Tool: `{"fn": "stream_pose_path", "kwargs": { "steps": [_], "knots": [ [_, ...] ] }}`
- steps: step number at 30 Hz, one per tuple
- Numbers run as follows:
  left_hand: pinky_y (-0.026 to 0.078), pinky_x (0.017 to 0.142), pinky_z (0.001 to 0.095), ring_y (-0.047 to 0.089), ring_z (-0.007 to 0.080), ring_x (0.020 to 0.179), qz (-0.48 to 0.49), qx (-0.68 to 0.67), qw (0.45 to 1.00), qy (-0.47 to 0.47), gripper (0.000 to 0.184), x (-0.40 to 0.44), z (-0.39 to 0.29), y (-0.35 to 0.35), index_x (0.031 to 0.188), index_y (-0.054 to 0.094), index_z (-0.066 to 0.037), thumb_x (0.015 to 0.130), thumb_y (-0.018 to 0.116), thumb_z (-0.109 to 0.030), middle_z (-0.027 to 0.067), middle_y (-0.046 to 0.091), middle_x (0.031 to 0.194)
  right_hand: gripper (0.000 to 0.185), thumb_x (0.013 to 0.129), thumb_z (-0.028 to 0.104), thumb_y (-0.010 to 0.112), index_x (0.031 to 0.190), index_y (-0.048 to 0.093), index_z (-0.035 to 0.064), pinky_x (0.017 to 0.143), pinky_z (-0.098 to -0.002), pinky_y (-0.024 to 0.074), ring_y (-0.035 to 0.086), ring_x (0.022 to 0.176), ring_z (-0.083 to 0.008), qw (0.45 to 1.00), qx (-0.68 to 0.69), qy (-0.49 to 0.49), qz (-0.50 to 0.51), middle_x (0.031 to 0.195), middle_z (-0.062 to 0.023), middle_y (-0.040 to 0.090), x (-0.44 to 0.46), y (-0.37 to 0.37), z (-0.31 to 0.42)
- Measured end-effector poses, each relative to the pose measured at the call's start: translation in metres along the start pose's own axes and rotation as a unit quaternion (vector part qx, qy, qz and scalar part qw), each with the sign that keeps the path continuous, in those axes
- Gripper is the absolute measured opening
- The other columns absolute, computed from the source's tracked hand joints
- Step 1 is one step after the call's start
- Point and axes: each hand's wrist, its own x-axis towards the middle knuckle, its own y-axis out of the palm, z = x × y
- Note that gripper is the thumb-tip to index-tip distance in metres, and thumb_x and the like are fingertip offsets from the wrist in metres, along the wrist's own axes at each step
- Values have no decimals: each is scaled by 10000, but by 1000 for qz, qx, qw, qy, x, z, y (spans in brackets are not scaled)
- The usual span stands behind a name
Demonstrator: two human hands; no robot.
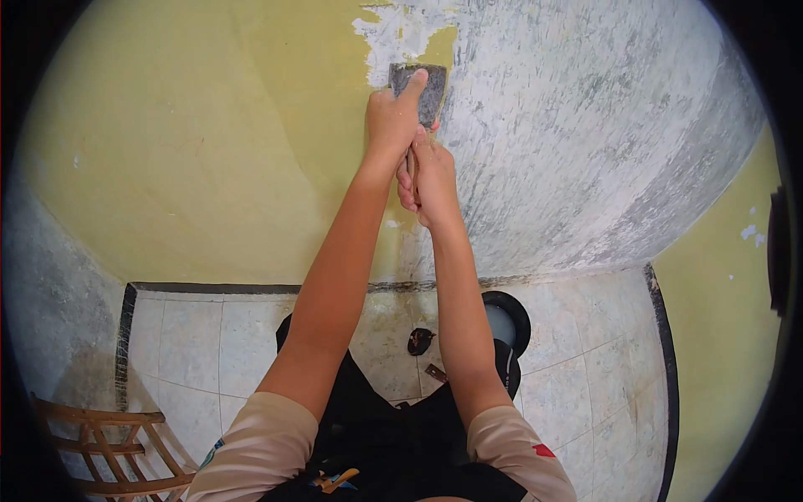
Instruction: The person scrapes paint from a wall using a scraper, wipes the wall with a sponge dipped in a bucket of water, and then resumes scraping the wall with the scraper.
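Left hand (391, 119) clamped the stiff-looking scraper (432, 96) high, against the wall (234, 125); right hand (437, 180) gripped the handle (411, 164), probably the surest hold.

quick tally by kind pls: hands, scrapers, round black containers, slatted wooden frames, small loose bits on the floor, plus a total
hands: 2 (left hand, right hand)
scraper: 1
round black container: 1
slatted wooden frame: 1
small loose bits on the floor: 2 (dark lump, flat brown piece)
total: 7
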Motion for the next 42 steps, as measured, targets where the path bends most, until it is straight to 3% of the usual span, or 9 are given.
{"fn": "stream_pose_path", "kwargs": {
  "steps": [11,13,17,19,20,26,35,37,42],
  "knots": [
    [522,605,478,614,300,536,-46,131,990,-22,792,-5,63,-19,685,615,145,878,741,-613,230,624,622,434,1125,441,431,892,531,88,299,-259,250,367,334,-104,999,12,11,-33,565,-27,456,-22,-6,-33],
    [522,460,360,616,190,533,-44,122,991,13,449,12,66,-18,850,697,72,937,787,-360,126,678,742,437,1124,438,433,875,528,92,299,-260,251,363,333,-107,1000,10,14,-24,563,-29,457,-18,-7,-25],
    [524,459,363,617,189,536,-42,120,992,9,454,18,27,-1,831,683,70,938,789,-358,136,673,747,425,1124,431,434,882,522,93,302,-260,253,361,337,-108,999,32,-5,-21,570,-31,462,-7,1,-2],
    [520,542,436,629,278,535,-32,97,995,7,722,11,17,3,741,627,143,872,784,-549,204,630,633,411,1125,423,435,898,521,92,305,-260,257,361,342,-110,999,39,-9,-1,579,-31,471,-5,-1,-1],
    [520,542,436,629,278,535,-34,97,995,6,722,8,18,4,741,627,143,872,784,-549,204,630,633,411,1125,423,435,898,521,92,305,-260,257,361,342,-110,999,39,-7,-1,579,-31,471,-6,-2,-2],
    [507,445,409,624,276,510,-35,50,998,17,685,3,40,3,743,616,151,884,799,-493,193,618,616,410,1129,405,426,911,526,73,304,-263,259,367,345,-114,1000,15,0,-15,581,-35,474,-15,-12,-7],
    [544,558,470,637,273,563,-29,79,996,8,677,12,27,9,787,663,138,858,791,-523,230,650,665,477,1122,440,438,836,528,69,301,-273,252,357,327,-114,999,-11,24,-24,548,-27,449,-7,-14,6],
    [528,481,348,646,210,552,-34,74,997,4,418,25,1,27,901,709,76,947,771,-335,132,703,759,482,1123,444,435,836,525,67,304,-275,259,364,332,-115,999,-31,-32,-8,553,-27,452,6,-10,28],
    [519,482,352,641,210,539,-24,25,999,-6,442,20,-18,32,858,716,70,943,771,-360,135,700,739,459,1126,443,429,882,521,65,308,-272,256,364,337,-112,1000,-8,-28,0,572,-32,460,9,-3,39]
  ]
}}
